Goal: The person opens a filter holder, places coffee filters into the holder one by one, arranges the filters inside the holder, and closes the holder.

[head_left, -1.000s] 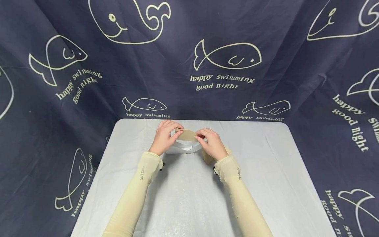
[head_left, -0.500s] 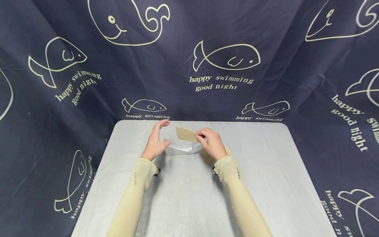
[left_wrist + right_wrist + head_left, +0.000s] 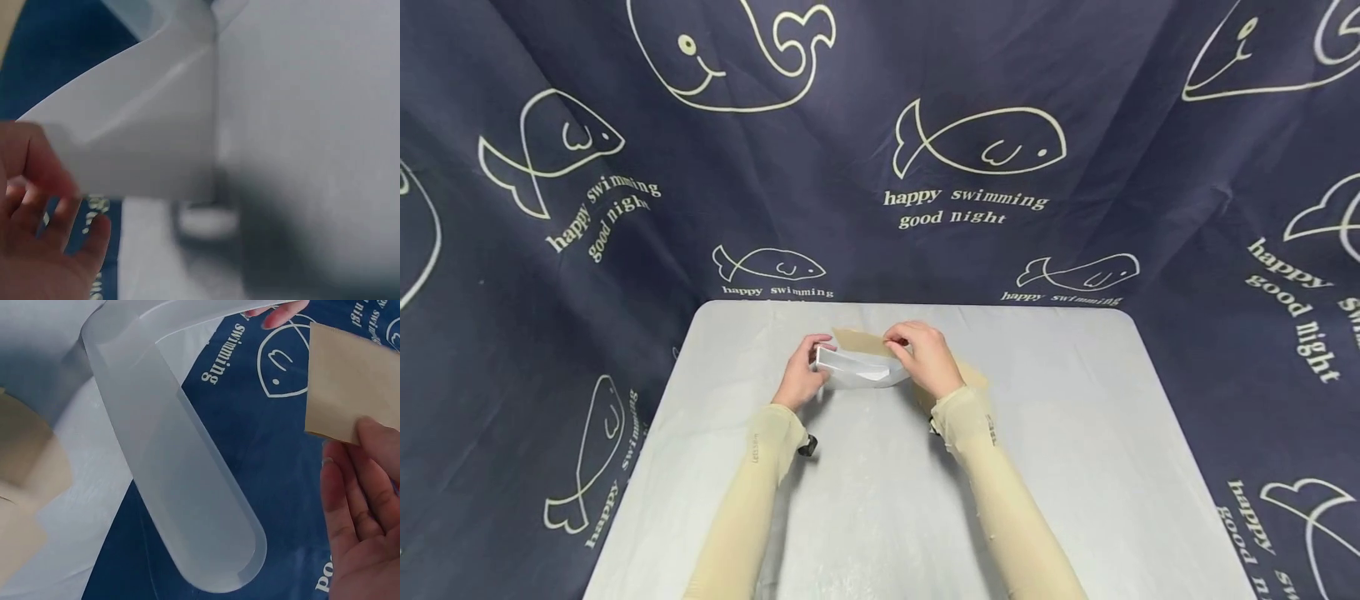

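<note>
My left hand (image 3: 799, 377) grips the left end of a whitish, semi-translucent plastic piece (image 3: 853, 370), bent with a rounded end. In the left wrist view, the thumb lies at the edge of this plastic piece (image 3: 144, 140), other fingers beyond it. My right hand (image 3: 927, 360) pinches a flat tan piece of stiff paper or card (image 3: 859, 341) by its edge, just behind and above the plastic. From the right wrist, the tan card (image 3: 344, 387) appears between thumb and fingers, apart from the plastic piece's rounded arm (image 3: 187, 481).
More tan paper (image 3: 973, 379) lies on the table beside my right wrist; the right wrist view shows these curved tan paper pieces (image 3: 31, 456) close up. A pale table (image 3: 880, 500) stands against a dark blue fish-print curtain (image 3: 850, 167).
My left hand first lets go of the tan card and spreads, then takes hold of the plastic piece's left end. My right hand keeps the card, which shifts slightly left.
</note>
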Demonstrator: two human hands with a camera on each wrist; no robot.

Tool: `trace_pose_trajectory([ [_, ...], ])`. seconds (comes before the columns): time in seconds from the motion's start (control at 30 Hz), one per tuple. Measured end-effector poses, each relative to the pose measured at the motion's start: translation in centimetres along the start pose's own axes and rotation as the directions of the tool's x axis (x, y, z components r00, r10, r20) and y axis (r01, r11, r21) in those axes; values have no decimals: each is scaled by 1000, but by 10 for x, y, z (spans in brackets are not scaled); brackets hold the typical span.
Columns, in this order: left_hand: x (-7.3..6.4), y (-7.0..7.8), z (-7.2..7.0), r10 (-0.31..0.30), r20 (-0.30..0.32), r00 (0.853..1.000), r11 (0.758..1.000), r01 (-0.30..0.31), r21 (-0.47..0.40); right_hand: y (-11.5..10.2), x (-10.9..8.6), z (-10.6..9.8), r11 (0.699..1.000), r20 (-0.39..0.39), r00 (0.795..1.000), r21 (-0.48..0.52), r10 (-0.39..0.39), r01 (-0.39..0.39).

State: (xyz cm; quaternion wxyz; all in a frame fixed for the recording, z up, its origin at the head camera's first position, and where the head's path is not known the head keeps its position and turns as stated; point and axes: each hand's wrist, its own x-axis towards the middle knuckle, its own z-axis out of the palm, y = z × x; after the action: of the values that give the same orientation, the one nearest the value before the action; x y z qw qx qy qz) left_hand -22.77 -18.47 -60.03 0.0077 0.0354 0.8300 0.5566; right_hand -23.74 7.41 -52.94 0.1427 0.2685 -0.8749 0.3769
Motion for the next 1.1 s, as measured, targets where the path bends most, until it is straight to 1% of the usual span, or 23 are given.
trace_pose_trajectory([
  [0.07,2,-1,8,-23,-49,999,1000,23,12,-1,2,0,1000,17,1000,-16,-1,1],
  [0.13,2,-3,15,-26,-115,993,999,31,44,-3,4,2,1000,27,1000,-21,-6,6],
  [0.2,1,-7,21,-12,-177,984,995,30,95,-4,5,6,1000,29,1000,-22,-8,8],
  [0.27,1,-10,27,6,-225,974,990,27,140,-5,6,9,999,31,1000,-35,1,0],
  [0.37,2,-12,35,26,-276,961,984,24,177,-7,6,13,998,53,998,-65,28,-24],
  [0.5,4,-14,43,30,-329,944,984,29,174,-10,6,16,995,85,996,-99,31,-23],
  [0.67,2,-18,47,7,-368,930,990,45,132,-12,5,25,989,109,994,-146,24,-8],
  [0.8,0,-20,47,14,-378,926,991,36,126,-12,4,33,984,127,991,-175,34,-11],
  [0.93,-1,-18,47,9,-370,929,991,42,130,-11,3,40,978,149,988,-209,45,-13],
  [1.1,1,-18,47,0,-359,933,991,47,125,-7,3,48,974,158,983,-220,89,-52],
])
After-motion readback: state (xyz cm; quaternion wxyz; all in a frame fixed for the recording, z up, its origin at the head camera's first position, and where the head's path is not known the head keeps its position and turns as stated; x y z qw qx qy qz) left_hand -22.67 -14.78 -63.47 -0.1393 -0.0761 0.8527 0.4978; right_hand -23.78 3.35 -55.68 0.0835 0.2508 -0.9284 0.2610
